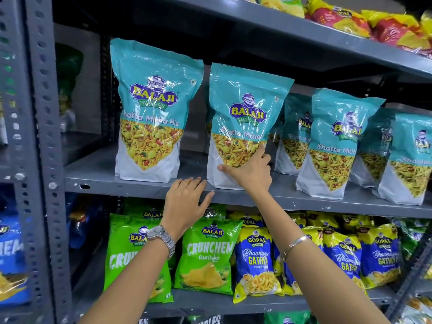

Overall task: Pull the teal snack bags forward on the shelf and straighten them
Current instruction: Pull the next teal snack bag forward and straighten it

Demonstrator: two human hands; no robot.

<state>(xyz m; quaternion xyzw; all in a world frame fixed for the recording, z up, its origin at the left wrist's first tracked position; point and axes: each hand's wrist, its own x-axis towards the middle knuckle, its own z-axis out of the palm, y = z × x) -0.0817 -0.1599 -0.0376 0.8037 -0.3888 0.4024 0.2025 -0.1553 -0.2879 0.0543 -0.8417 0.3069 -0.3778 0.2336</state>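
Left hand point(187, 202) flat, right hand point(250, 171) splayed.

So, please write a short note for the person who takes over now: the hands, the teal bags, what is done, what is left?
Left hand: open, resting on the shelf edge.
Right hand: flat against the second teal bag, not closed around it.
Done: first teal bag and the second stand upright near the front.
Left: the bags behind sit further back; pull them forward and straighten the row.

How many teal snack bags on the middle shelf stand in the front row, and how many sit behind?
Front-row teal bags: 4
Teal bags set behind: 2
Total: 6 showing; more may be hidden behind.
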